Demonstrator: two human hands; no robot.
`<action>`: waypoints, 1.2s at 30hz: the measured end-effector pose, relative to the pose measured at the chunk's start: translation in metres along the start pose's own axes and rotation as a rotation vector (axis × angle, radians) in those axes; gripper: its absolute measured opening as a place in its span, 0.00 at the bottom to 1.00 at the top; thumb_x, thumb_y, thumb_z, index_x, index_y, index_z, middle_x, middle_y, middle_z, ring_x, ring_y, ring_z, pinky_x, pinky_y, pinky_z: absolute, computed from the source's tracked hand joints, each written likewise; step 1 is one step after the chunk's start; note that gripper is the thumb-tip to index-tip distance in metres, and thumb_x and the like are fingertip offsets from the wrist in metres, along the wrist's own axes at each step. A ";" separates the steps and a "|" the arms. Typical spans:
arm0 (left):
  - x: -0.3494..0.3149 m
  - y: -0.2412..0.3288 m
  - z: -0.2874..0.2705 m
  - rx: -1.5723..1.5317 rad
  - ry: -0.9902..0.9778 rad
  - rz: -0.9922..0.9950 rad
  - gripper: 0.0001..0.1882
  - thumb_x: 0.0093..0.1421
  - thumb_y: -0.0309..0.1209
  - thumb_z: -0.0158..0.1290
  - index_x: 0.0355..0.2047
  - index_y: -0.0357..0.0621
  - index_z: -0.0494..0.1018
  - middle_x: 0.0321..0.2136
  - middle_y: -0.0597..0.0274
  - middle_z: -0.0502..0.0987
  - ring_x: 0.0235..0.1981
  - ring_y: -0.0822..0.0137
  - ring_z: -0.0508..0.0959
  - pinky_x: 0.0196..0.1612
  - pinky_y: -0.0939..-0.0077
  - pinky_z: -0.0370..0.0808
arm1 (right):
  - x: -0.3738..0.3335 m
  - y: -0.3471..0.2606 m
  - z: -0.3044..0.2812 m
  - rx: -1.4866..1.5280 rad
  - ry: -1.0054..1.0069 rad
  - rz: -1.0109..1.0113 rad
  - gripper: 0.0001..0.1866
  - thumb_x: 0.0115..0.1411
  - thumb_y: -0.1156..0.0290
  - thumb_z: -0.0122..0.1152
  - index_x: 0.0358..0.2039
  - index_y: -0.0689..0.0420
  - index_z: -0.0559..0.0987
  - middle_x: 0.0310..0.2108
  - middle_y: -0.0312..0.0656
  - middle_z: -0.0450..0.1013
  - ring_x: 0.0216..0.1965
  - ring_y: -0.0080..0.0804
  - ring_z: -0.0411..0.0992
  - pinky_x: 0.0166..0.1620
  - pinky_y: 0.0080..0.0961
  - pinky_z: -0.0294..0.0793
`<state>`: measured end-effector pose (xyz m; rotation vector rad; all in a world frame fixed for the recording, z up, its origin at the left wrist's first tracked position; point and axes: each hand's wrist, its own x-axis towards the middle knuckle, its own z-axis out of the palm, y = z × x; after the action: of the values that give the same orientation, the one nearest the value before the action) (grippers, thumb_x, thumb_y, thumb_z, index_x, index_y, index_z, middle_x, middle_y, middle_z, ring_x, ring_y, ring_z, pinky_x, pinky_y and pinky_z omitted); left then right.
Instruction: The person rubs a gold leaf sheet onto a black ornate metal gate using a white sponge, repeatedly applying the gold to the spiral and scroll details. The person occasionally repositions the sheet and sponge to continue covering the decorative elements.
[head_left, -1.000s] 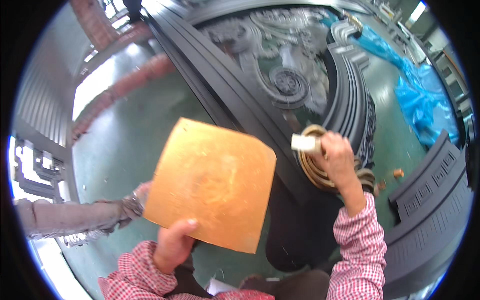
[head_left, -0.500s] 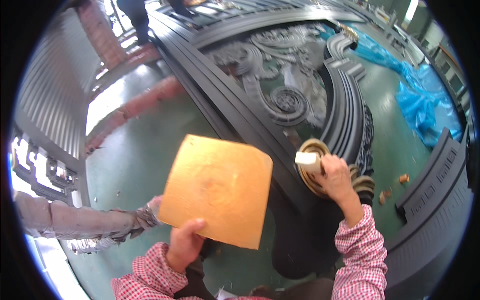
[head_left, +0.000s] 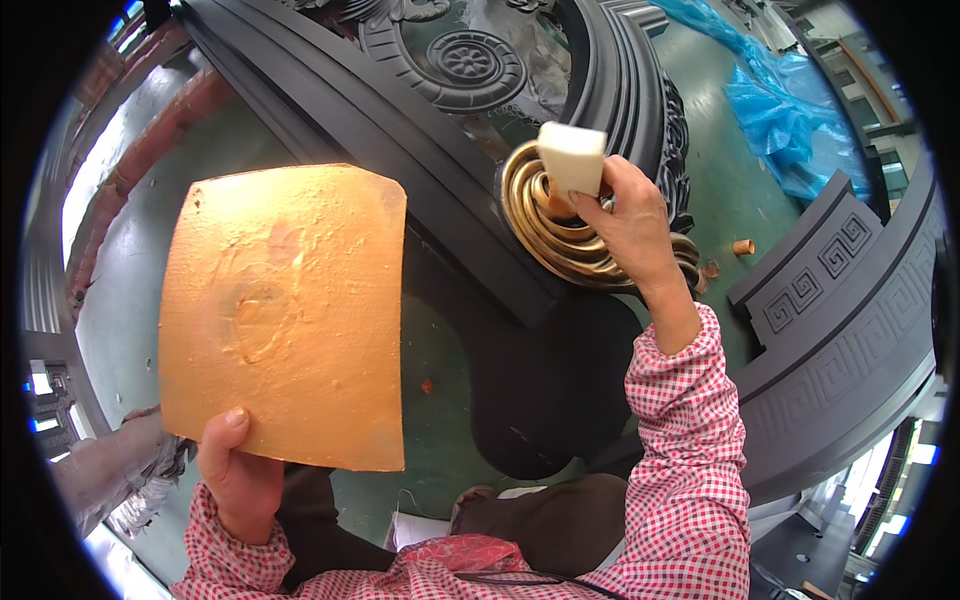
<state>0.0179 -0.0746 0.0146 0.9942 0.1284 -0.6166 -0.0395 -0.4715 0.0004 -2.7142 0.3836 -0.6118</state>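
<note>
Bright, even light here, and strong white light is pouring in along the left rim, burnt out to blank patches! A soft sheen spreads across the board [head_left: 285, 325], sharp glints ride the gold scroll [head_left: 524, 200], and the blue sheet [head_left: 785, 130] sparkles. The floor [head_left: 705, 120] shines pale at upper right. The block [head_left: 572, 158] looks slightly smeared. Out at the edges, straight lines bow, blue fringes glow, and black swallows the corners.
</note>
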 end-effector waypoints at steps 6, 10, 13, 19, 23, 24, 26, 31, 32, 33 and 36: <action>-0.003 0.005 -0.005 0.006 -0.010 -0.019 0.29 0.55 0.34 0.45 0.56 0.34 0.57 0.52 0.53 0.68 0.52 0.61 0.69 0.55 0.68 0.65 | 0.005 0.011 0.002 -0.044 0.013 -0.039 0.12 0.46 0.66 0.65 0.26 0.58 0.73 0.23 0.40 0.67 0.30 0.39 0.69 0.35 0.35 0.65; -0.004 0.003 -0.006 -0.017 0.006 -0.037 0.30 0.55 0.34 0.45 0.56 0.33 0.56 0.52 0.53 0.67 0.52 0.60 0.69 0.54 0.68 0.65 | 0.015 0.018 0.007 -0.189 -0.031 -0.177 0.13 0.45 0.63 0.66 0.25 0.56 0.73 0.23 0.38 0.68 0.30 0.38 0.69 0.33 0.34 0.64; -0.005 0.006 -0.008 0.011 -0.037 -0.051 0.30 0.55 0.34 0.46 0.56 0.33 0.56 0.53 0.52 0.67 0.52 0.60 0.69 0.54 0.67 0.65 | 0.020 0.018 0.003 -0.121 0.034 -0.130 0.14 0.45 0.62 0.66 0.26 0.56 0.74 0.23 0.39 0.69 0.29 0.39 0.70 0.33 0.34 0.65; -0.006 0.003 -0.006 -0.004 0.107 -0.012 0.32 0.53 0.33 0.45 0.57 0.33 0.54 0.53 0.50 0.65 0.53 0.58 0.68 0.54 0.65 0.66 | 0.027 0.018 0.004 -0.153 0.019 -0.088 0.15 0.46 0.61 0.66 0.27 0.57 0.75 0.23 0.41 0.69 0.28 0.40 0.70 0.33 0.35 0.66; -0.006 0.004 -0.001 -0.006 0.090 -0.025 0.32 0.53 0.33 0.46 0.57 0.33 0.54 0.53 0.50 0.65 0.53 0.58 0.68 0.54 0.65 0.66 | 0.026 0.010 0.022 -0.046 -0.077 -0.128 0.17 0.46 0.59 0.66 0.26 0.59 0.75 0.23 0.42 0.69 0.28 0.40 0.70 0.33 0.36 0.67; -0.006 0.003 -0.001 -0.008 0.088 -0.017 0.32 0.53 0.33 0.46 0.57 0.33 0.54 0.53 0.50 0.65 0.53 0.58 0.68 0.54 0.65 0.66 | 0.029 0.013 0.019 -0.085 -0.077 -0.082 0.17 0.46 0.58 0.66 0.26 0.60 0.74 0.23 0.43 0.69 0.28 0.40 0.70 0.33 0.36 0.67; -0.006 0.004 -0.002 -0.014 0.076 -0.014 0.32 0.53 0.33 0.46 0.57 0.33 0.54 0.53 0.50 0.65 0.53 0.58 0.68 0.54 0.65 0.66 | 0.033 0.023 0.007 -0.164 -0.078 0.012 0.18 0.46 0.58 0.66 0.26 0.60 0.74 0.23 0.43 0.69 0.29 0.40 0.70 0.33 0.35 0.67; -0.007 0.005 -0.003 -0.015 0.081 -0.021 0.32 0.52 0.33 0.45 0.57 0.34 0.54 0.53 0.50 0.65 0.53 0.57 0.68 0.54 0.65 0.66 | 0.028 0.000 0.026 0.024 -0.152 -0.033 0.18 0.46 0.58 0.64 0.26 0.60 0.74 0.23 0.43 0.70 0.30 0.41 0.70 0.34 0.35 0.67; -0.007 0.004 -0.003 -0.011 0.084 -0.017 0.32 0.52 0.33 0.45 0.57 0.34 0.54 0.53 0.50 0.65 0.53 0.57 0.68 0.54 0.65 0.66 | 0.028 0.006 0.024 -0.074 -0.118 -0.043 0.18 0.46 0.58 0.64 0.26 0.61 0.74 0.23 0.44 0.70 0.29 0.41 0.70 0.34 0.36 0.67; -0.006 0.003 -0.003 -0.008 0.088 -0.008 0.32 0.52 0.33 0.45 0.57 0.34 0.54 0.53 0.50 0.65 0.52 0.57 0.68 0.54 0.65 0.66 | 0.032 0.011 0.017 -0.171 -0.082 -0.058 0.17 0.46 0.58 0.64 0.25 0.61 0.73 0.23 0.44 0.70 0.29 0.42 0.70 0.34 0.36 0.67; -0.007 0.004 -0.006 -0.005 0.075 -0.017 0.32 0.52 0.33 0.45 0.57 0.34 0.54 0.53 0.50 0.65 0.52 0.58 0.68 0.54 0.65 0.65 | 0.031 0.011 0.014 -0.078 -0.047 -0.023 0.16 0.46 0.60 0.64 0.25 0.60 0.73 0.23 0.43 0.69 0.29 0.42 0.70 0.33 0.36 0.67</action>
<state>0.0158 -0.0648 0.0168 1.0127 0.2049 -0.5941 -0.0086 -0.4882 -0.0042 -2.8058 0.3724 -0.5489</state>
